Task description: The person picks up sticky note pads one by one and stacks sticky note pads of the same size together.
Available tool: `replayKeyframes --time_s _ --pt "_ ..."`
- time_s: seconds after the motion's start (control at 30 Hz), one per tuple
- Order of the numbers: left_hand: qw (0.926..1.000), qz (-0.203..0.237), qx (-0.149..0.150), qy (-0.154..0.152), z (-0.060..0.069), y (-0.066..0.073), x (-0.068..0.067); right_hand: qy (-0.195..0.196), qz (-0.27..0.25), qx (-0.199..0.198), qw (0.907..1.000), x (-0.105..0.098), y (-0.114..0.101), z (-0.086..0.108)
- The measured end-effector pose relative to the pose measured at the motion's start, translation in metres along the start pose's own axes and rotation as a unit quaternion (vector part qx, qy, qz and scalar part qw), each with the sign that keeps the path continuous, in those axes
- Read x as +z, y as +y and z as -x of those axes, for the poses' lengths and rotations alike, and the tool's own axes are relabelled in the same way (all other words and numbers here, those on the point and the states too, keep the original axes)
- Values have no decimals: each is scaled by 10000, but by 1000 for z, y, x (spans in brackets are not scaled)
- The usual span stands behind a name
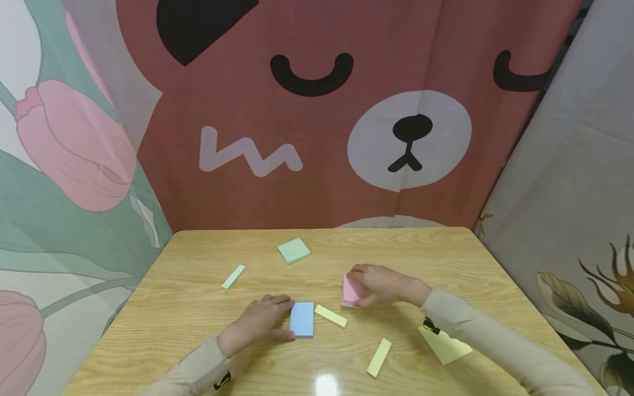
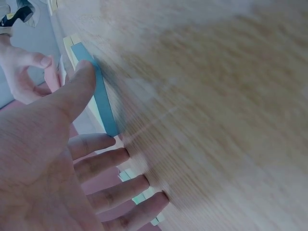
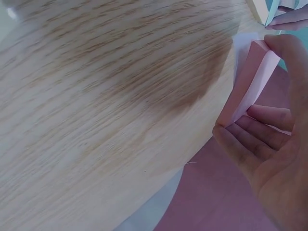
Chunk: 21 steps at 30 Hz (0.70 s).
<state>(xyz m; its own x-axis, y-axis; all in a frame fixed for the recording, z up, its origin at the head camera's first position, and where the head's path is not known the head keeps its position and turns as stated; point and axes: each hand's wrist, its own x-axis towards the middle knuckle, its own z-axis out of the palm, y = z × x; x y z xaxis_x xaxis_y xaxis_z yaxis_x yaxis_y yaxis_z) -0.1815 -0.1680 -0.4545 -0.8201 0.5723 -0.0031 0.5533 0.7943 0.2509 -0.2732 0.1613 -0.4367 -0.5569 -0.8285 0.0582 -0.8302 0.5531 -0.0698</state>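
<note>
A blue sticky-note pad [image 1: 302, 319] lies on the wooden table, with my left hand [image 1: 260, 319] at its left side. The thumb and index finger touch the pad near its corners, and the other fingers extend fairly straight onto the tabletop [image 2: 216, 120]. Farther right, my right hand [image 1: 381, 284] grips a pink sticky-note pad [image 3: 248, 84] by opposite edges, thumb on one and fingertips on the other. The pink pad is tilted up in the right wrist view. A pale lilac sheet or pad [image 3: 242, 48] shows below it.
A yellow strip pad [image 1: 331, 316] lies between the hands, another yellow strip [image 1: 379, 357] nearer the front. Below the right forearm is a yellow pad [image 1: 446, 347]. Toward the back are a green pad [image 1: 294, 251] and a narrow green strip [image 1: 234, 276]. Printed curtains [image 1: 317, 203] surround the table.
</note>
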Motion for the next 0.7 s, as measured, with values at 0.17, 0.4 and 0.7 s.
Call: replayKeyframes --time_s 0.17,0.4,0.7 --pt "10000 -64 1 20 0 1 0 12 14 -100 9999 -2 -6 -5" --pt "9999 -116 31 51 -1 -1 2 54 94 -290 9995 -5 -19 -12" --pt "10000 16 -3 -28 0 -1 2 -46 73 -463 9989 -7 -32 -24"
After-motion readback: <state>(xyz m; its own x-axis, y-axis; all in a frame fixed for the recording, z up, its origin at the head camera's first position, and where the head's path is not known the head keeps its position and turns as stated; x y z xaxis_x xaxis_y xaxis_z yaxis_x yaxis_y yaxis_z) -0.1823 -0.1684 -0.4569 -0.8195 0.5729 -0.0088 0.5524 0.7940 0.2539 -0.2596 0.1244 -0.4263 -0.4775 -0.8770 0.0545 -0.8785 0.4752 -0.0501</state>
